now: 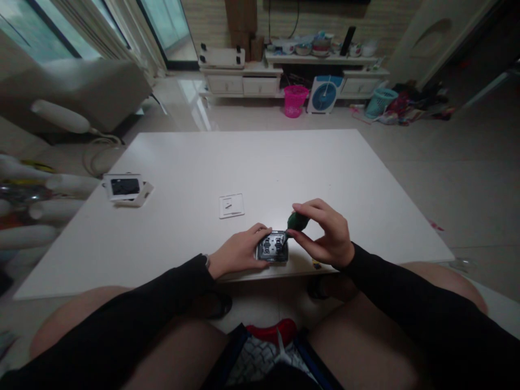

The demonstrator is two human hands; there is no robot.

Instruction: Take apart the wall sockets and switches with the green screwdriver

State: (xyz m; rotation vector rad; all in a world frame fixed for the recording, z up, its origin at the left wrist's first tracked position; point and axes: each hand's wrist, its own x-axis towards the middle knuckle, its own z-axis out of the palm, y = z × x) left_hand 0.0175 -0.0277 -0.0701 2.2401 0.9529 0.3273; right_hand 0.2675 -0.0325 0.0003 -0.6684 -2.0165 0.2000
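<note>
My left hand (241, 249) grips the left side of a small black rectangular panel (273, 247), which looks like the inner part of a wall socket or switch. It has two matching raised mechanisms on its face and a pale rim, and lies at the table's front edge. In my right hand (325, 230), a screwdriver with a dark green handle (298, 221) is pinched between thumb and fingers. Its shaft slants down to the right part of the panel; where exactly the tip touches is too small to tell. Just beyond lies a thin white cover plate (232, 206) with small slim pieces on it.
White-framed plates (125, 188), one with a dark middle, are stacked at the table's left edge. A small yellow and black item (316, 264) lies by my right wrist. The white table (260, 162) spreads ahead. Beyond are a pink basket (295, 101) and a fan (325, 95).
</note>
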